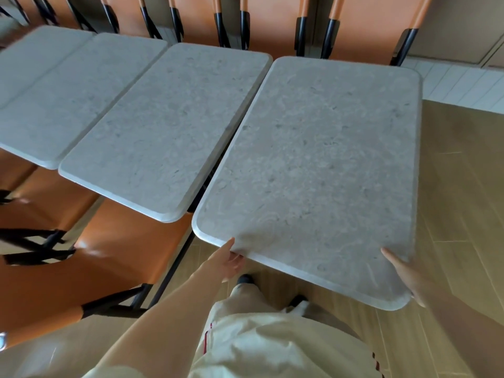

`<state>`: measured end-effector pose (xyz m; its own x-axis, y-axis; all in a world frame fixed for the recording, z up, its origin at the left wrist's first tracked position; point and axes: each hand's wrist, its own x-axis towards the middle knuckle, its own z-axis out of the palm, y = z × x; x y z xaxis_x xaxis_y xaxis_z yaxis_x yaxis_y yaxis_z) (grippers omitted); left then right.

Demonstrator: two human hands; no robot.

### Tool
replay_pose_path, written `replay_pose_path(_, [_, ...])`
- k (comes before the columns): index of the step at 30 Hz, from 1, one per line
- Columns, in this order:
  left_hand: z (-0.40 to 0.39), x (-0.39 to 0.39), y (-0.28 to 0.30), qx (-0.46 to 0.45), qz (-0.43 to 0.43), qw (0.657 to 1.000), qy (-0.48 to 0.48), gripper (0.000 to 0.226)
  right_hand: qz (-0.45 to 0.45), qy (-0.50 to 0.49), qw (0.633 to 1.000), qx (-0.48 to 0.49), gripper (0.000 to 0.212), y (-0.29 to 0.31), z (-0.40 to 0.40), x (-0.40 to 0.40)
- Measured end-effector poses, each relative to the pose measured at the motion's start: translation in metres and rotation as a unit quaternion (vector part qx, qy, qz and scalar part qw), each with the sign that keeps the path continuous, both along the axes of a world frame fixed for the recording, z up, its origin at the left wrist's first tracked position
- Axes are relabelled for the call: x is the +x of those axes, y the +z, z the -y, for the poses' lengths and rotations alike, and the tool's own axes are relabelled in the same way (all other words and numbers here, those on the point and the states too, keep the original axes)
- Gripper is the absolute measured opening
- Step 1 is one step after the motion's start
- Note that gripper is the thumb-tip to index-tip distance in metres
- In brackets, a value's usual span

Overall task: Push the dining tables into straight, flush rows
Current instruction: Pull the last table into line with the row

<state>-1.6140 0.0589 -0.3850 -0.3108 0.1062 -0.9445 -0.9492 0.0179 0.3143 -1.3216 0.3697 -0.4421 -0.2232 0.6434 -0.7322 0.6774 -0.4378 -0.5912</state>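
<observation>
Your left hand and right hand grasp the near edge of the end surface, which sits proud of its neighbouring surface.

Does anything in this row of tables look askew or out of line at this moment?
Yes. The nearest table, gripped at its near edge by the left hand and right hand, sits out of line: its near edge juts past the neighbouring table, with a gap between them widening toward the person.
</observation>
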Motion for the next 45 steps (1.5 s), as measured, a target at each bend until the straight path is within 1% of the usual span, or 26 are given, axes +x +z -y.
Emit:
replay_pose_path(2, [0.001, -0.001, 0.003, 0.005, 0.002, 1.000, -0.016, 0.059, -0.023, -0.004, 1.000, 0.012, 0.128, -0.008, 0.004, 0.004])
replay_pose_path(4, [0.004, -0.003, 0.000, 0.004, 0.003, 1.000, -0.025, 0.062, -0.026, -0.011, 0.999, 0.019, 0.126, -0.023, 0.002, 0.011])
replay_pose_path(6, [0.004, -0.007, -0.002, 0.000, 0.009, 1.000, -0.025, 0.062, -0.035, -0.007, 0.999, 0.031, 0.118, -0.033, -0.004, 0.015])
replay_pose_path(8, [0.004, -0.010, -0.003, 0.001, 0.020, 1.000, -0.022, 0.061, -0.038, -0.018, 0.999, 0.034, 0.108, -0.002, 0.014, 0.001])
replay_pose_path(10, [0.002, -0.012, -0.003, 0.000, 0.022, 1.000, -0.021, 0.060, -0.030, -0.039, 0.999, 0.022, 0.094, 0.001, 0.017, -0.003])
replay_pose_path(11, [0.000, -0.013, -0.002, -0.001, 0.027, 0.999, -0.021, 0.061, -0.023, -0.044, 0.999, 0.019, 0.094, -0.005, 0.015, -0.002])
replay_pose_path(14, [0.002, -0.020, -0.005, -0.014, 0.039, 0.999, -0.028, 0.067, -0.024, -0.043, 0.999, 0.022, 0.110, -0.054, -0.010, 0.018])
replay_pose_path(16, [0.005, -0.027, -0.011, -0.009, 0.051, 0.998, -0.031, 0.071, -0.019, -0.049, 0.998, 0.026, 0.118, -0.076, -0.023, 0.034])
replay_pose_path(19, [0.007, -0.033, -0.020, -0.017, 0.054, 0.998, -0.041, 0.073, 0.004, -0.063, 0.997, 0.033, 0.134, -0.039, -0.003, 0.018])
replay_pose_path(21, [0.007, -0.035, -0.023, -0.021, 0.052, 0.997, -0.049, 0.074, 0.014, -0.062, 0.998, 0.028, 0.150, 0.001, 0.020, -0.003])
replay_pose_path(23, [0.008, -0.038, -0.026, -0.018, 0.049, 0.997, -0.052, 0.074, 0.024, -0.050, 0.998, 0.025, 0.160, 0.023, 0.032, -0.018])
replay_pose_path(26, [0.010, -0.043, -0.027, -0.017, 0.049, 0.998, -0.047, 0.072, 0.002, -0.058, 0.998, 0.025, 0.157, 0.018, 0.031, -0.015])
replay_pose_path(30, [0.017, -0.052, -0.030, -0.014, 0.048, 0.997, -0.052, 0.070, -0.026, -0.070, 0.997, 0.030, 0.141, 0.005, 0.036, -0.009])
replay_pose_path(34, [0.024, -0.058, -0.032, -0.014, 0.046, 0.998, -0.051, 0.066, -0.027, -0.076, 0.997, 0.018, 0.145, 0.017, 0.050, -0.023])
replay_pose_path(38, [0.029, -0.059, -0.034, -0.013, 0.045, 0.996, -0.070, 0.068, -0.041, -0.070, 0.997, 0.008, 0.141, 0.011, 0.049, -0.019])
replay_pose_path(42, [0.029, -0.059, -0.032, -0.014, 0.041, 0.996, -0.077, 0.068, -0.028, -0.064, 0.997, 0.013, 0.145, 0.025, 0.057, -0.030])
replay_pose_path(45, [0.030, -0.061, -0.032, -0.018, 0.039, 0.996, -0.084, 0.068, -0.018, -0.067, 0.998, 0.004, 0.141, 0.027, 0.057, -0.030])
